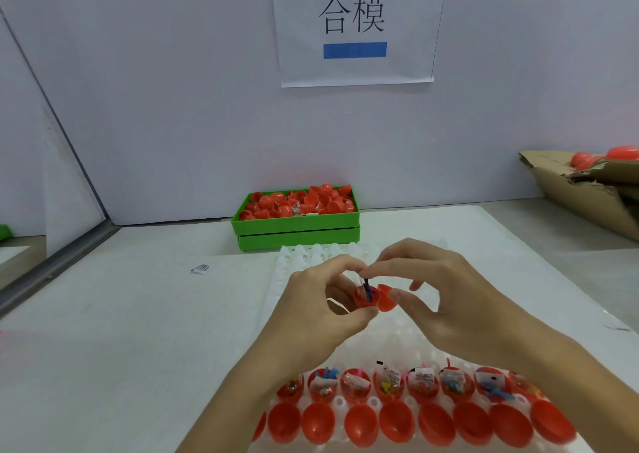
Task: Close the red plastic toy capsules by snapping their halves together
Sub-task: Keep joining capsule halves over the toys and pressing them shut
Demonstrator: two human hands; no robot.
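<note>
My left hand (325,300) grips a filled red capsule half (363,301) above the white tray (390,335); a small blue toy piece (368,288) sticks out of it. My right hand (446,293) pinches that blue piece with thumb and forefinger, and the other red capsule half (386,301) sits against its thumb. Near the front edge, a row of filled red halves (390,385) stands in the tray, with a row of empty red halves (397,423) in front of it.
A green bin (297,226) heaped with red capsule halves stands at the back by the wall. A torn cardboard box (587,189) holding red capsules lies at the right. A small white packet (201,268) lies on the table left of the tray.
</note>
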